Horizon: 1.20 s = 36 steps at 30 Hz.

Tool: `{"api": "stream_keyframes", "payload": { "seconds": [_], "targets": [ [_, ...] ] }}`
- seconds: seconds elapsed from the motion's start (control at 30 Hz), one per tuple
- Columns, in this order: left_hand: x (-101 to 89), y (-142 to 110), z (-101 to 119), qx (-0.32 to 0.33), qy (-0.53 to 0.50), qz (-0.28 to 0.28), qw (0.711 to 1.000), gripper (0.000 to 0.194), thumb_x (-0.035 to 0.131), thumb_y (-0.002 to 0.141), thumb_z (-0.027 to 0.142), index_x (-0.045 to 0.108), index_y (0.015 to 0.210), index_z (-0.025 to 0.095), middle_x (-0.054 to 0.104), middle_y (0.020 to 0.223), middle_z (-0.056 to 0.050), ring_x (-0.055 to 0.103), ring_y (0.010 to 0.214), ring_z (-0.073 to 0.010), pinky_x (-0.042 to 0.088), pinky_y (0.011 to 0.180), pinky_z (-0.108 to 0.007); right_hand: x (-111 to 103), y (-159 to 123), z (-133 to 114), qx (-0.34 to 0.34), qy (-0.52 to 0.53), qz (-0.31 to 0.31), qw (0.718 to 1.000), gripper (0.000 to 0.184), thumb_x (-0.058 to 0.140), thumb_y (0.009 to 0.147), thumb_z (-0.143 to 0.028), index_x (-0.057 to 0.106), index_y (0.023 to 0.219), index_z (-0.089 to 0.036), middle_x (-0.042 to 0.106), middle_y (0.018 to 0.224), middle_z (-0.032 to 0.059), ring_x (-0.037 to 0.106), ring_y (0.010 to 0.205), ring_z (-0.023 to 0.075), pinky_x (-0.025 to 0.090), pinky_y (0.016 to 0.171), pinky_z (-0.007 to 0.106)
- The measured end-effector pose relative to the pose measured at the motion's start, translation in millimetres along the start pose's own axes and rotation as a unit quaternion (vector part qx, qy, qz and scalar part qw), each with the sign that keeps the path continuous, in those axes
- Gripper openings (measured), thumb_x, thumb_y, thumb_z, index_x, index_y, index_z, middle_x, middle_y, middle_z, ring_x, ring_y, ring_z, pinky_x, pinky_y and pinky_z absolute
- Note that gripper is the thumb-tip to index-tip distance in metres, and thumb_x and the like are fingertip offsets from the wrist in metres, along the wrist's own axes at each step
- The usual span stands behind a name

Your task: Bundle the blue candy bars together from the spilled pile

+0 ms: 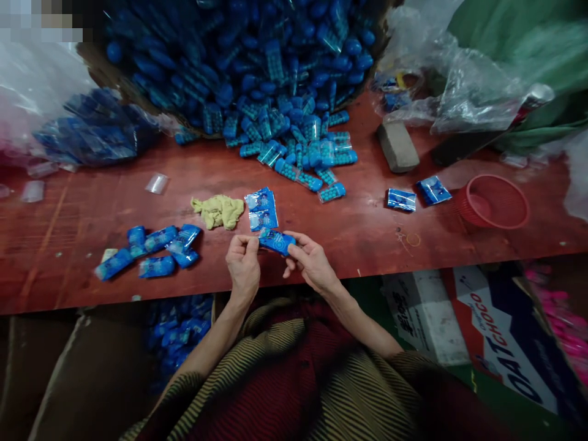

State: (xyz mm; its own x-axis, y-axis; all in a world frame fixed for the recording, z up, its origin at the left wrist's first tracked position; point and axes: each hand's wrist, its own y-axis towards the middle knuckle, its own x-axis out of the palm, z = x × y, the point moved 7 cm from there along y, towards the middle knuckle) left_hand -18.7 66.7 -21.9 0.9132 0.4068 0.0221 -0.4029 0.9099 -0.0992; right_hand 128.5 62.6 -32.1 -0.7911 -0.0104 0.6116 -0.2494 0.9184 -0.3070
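Between my two hands is a small blue candy bottle with a printed blue wrapper point(277, 241), held above the front part of the red table. My left hand point(243, 260) pinches its left end with thumb and fingers. On its right end, my right hand point(313, 260) grips with thumb and forefinger, other fingers curled below. Just beyond the bottle lies a stack of flat blue printed wrappers point(261, 209). A crumpled yellow-green cloth point(219, 212) is left of the stack. Several wrapped blue bottles point(157, 266) lie in a loose group at the left.
A large heap of blue-capped bottles point(294, 147) spills across the back of the red table point(349, 245). At the right are a grey block point(397, 147), two bundles of blue wrappers point(401, 200) and a red plastic basket point(493, 202). Below the edge stand cartons point(500, 343).
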Motion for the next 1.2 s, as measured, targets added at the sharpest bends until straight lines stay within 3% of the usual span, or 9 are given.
{"api": "stream_keyframes", "payload": {
  "seconds": [0.2, 0.4, 0.57, 0.73, 0.97, 1.2],
  "targets": [
    [6.4, -2, 2, -0.025, -0.046, -0.035, 0.998, 0.026, 0.064, 0.076, 0.037, 0.049, 0.068, 0.017, 0.055, 0.058, 0.004, 0.053, 0.052, -0.0082, 0.046, 0.054, -0.021, 0, -2, 0, 0.005, -0.006, -0.029, 1.000, 0.041, 0.067, 0.075, -0.032, 0.056, 0.113, -0.021, 0.055, 0.066, -0.0068, 0.048, 0.045, 0.0036, 0.056, 0.043, 0.022],
    [32.3, -17, -9, -0.188, -0.188, -0.103, 0.958, 0.033, 0.073, 0.068, 0.039, 0.055, 0.086, 0.018, 0.060, 0.076, 0.003, 0.056, 0.062, -0.0078, 0.047, 0.059, -0.022, -9, -4, 7, 0.000, -0.015, -0.015, 1.000, 0.039, 0.069, 0.073, -0.031, 0.054, 0.107, -0.021, 0.054, 0.065, -0.0082, 0.050, 0.044, 0.0039, 0.055, 0.040, 0.021],
    [34.9, -17, -11, -0.238, -0.179, -0.120, 0.947, 0.043, 0.079, 0.060, 0.032, 0.058, 0.095, 0.019, 0.060, 0.075, 0.004, 0.057, 0.060, -0.0083, 0.047, 0.055, -0.020, -12, -5, 7, 0.017, -0.036, -0.011, 0.999, 0.039, 0.069, 0.073, -0.032, 0.054, 0.107, -0.020, 0.059, 0.065, -0.0077, 0.048, 0.040, 0.0032, 0.053, 0.038, 0.020],
    [34.3, -17, -15, -0.232, -0.170, -0.158, 0.945, 0.048, 0.076, 0.063, 0.037, 0.056, 0.105, 0.022, 0.063, 0.081, 0.002, 0.062, 0.064, -0.0117, 0.052, 0.059, -0.026, -12, -7, 7, 0.078, 0.003, -0.020, 0.997, 0.034, 0.065, 0.075, -0.033, 0.054, 0.104, -0.020, 0.059, 0.059, -0.0069, 0.046, 0.040, 0.0039, 0.052, 0.040, 0.020],
    [12.8, -9, -19, -0.166, -0.122, -0.027, 0.978, 0.036, 0.080, 0.054, 0.034, 0.056, 0.074, 0.016, 0.061, 0.068, 0.004, 0.059, 0.060, -0.0091, 0.052, 0.059, -0.024, -15, -8, 12, 0.105, 0.027, -0.020, 0.994, 0.031, 0.061, 0.077, -0.031, 0.052, 0.104, -0.019, 0.061, 0.063, -0.0055, 0.047, 0.042, 0.0049, 0.050, 0.037, 0.018],
    [8.2, -4, -19, -0.160, -0.116, -0.042, 0.979, 0.038, 0.081, 0.053, 0.037, 0.050, 0.058, 0.015, 0.054, 0.058, 0.004, 0.052, 0.056, -0.0076, 0.047, 0.055, -0.020, -11, -10, 14, 0.112, 0.010, -0.029, 0.993, 0.033, 0.061, 0.078, -0.030, 0.051, 0.107, -0.019, 0.062, 0.065, -0.0047, 0.052, 0.045, 0.0063, 0.051, 0.037, 0.019]
  ]
}}
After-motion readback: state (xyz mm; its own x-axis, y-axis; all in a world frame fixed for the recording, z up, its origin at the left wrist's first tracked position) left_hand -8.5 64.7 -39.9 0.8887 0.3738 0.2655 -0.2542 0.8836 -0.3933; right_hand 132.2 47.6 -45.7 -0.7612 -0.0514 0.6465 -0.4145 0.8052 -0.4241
